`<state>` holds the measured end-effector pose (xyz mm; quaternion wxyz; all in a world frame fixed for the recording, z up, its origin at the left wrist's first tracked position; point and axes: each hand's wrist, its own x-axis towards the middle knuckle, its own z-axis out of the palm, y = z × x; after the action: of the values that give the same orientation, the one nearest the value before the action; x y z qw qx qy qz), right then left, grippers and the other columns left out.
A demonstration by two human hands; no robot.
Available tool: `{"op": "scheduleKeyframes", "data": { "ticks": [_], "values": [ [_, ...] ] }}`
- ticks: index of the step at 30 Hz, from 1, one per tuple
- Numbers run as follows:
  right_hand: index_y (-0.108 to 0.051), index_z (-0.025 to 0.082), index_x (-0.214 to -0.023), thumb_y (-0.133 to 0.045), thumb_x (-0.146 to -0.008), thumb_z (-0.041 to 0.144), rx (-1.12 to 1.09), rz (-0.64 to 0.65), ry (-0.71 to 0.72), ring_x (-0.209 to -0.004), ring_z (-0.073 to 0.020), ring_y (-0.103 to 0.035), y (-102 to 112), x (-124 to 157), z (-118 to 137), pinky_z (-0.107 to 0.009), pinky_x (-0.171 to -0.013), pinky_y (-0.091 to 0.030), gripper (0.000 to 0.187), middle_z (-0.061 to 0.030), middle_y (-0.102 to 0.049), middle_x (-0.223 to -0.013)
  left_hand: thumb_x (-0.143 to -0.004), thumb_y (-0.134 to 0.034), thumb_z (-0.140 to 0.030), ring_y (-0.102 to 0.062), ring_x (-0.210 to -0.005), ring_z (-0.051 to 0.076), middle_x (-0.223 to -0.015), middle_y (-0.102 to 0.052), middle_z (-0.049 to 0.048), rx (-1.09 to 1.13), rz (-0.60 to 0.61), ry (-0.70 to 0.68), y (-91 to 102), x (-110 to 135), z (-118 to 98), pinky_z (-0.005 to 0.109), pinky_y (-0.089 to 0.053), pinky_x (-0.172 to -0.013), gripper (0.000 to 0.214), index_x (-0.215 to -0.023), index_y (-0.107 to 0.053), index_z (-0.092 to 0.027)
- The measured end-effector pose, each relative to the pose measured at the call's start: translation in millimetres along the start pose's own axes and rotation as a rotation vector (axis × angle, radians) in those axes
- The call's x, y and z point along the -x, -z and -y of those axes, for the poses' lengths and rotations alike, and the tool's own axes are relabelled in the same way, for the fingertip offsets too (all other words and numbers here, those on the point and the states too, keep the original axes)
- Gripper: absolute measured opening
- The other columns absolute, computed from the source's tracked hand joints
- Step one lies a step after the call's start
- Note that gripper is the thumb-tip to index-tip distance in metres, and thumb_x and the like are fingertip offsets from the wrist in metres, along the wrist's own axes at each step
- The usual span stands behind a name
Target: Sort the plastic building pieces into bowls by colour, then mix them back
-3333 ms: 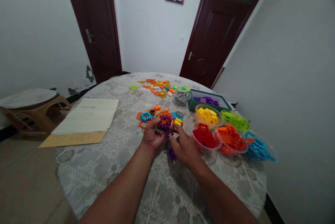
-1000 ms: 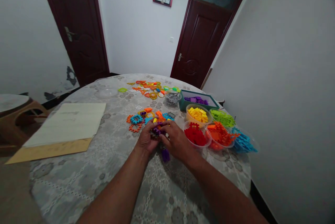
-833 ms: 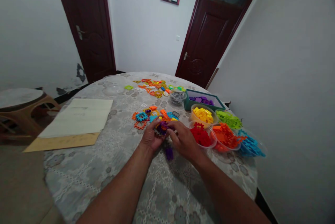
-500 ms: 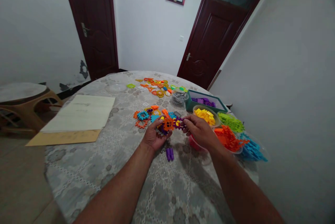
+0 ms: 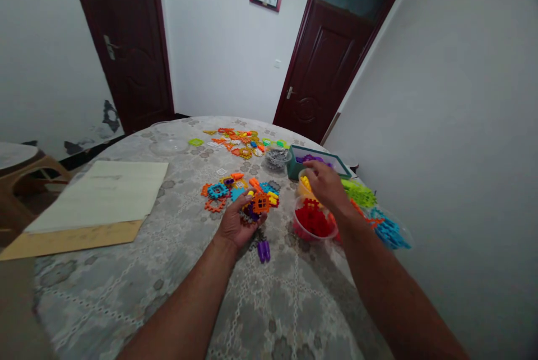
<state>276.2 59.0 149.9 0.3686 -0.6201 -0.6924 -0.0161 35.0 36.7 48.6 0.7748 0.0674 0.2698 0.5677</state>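
Note:
My left hand (image 5: 236,222) is closed around a small build of joined plastic pieces (image 5: 257,204), orange, purple and yellow, held just above the round table (image 5: 138,270). My right hand (image 5: 325,185) hovers over the bowl of yellow pieces (image 5: 303,185), fingers bent down toward it; what they hold, if anything, is hidden. A bowl of red pieces (image 5: 313,222) sits just below that hand. A loose purple piece (image 5: 263,249) lies on the cloth near my left wrist.
Bowls of green (image 5: 362,194), orange and blue pieces (image 5: 389,231) line the right edge, with a teal box of purple pieces (image 5: 313,159) and a grey-piece bowl (image 5: 276,158) behind. Loose pieces (image 5: 239,144) scatter mid-table. Papers (image 5: 98,189) lie left. A stool (image 5: 19,172) stands beyond.
My right hand has let go of the build and moved right and away, over the yellow bowl. My left hand keeps the build in place.

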Motion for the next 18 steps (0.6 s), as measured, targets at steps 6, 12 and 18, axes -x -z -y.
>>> {"op": "scheduleKeyframes", "data": {
  "ticks": [6,12,18],
  "values": [
    [-0.072,0.022,-0.127,-0.059,-0.101,0.021,-0.172,0.254,0.152,-0.103,-0.0232,-0.070,-42,80,52,-0.039,-0.099,-0.055,0.028,-0.0098,-0.075,-0.118,-0.080,-0.077,-0.011,-0.078,-0.081,0.024,-0.104,-0.080,0.0087,-0.036,0.041,0.039,-1.4,0,1,0.037,-0.069,-0.064,0.044,-0.123,-0.074,-0.021],
    [-0.069,0.021,-0.108,-0.060,-0.099,0.015,-0.196,0.173,0.116,-0.103,-0.0238,-0.065,-54,92,55,-0.037,-0.092,-0.055,0.014,-0.0098,-0.067,-0.110,-0.081,-0.075,-0.009,-0.078,-0.079,0.023,-0.103,-0.080,0.0087,-0.065,0.054,0.068,-3.9,2,1,0.036,-0.069,-0.063,0.045,-0.124,-0.073,-0.022],
    [-0.068,0.022,-0.107,-0.059,-0.096,0.011,-0.310,0.148,0.079,-0.095,-0.0199,-0.065,-44,96,62,-0.034,-0.091,-0.053,0.018,-0.0045,-0.070,-0.104,-0.081,-0.076,-0.010,-0.078,-0.076,0.024,-0.101,-0.080,0.0104,-0.140,0.060,0.093,0.3,-1,3,0.037,-0.069,-0.060,0.041,-0.121,-0.074,-0.020]
  ]
}}
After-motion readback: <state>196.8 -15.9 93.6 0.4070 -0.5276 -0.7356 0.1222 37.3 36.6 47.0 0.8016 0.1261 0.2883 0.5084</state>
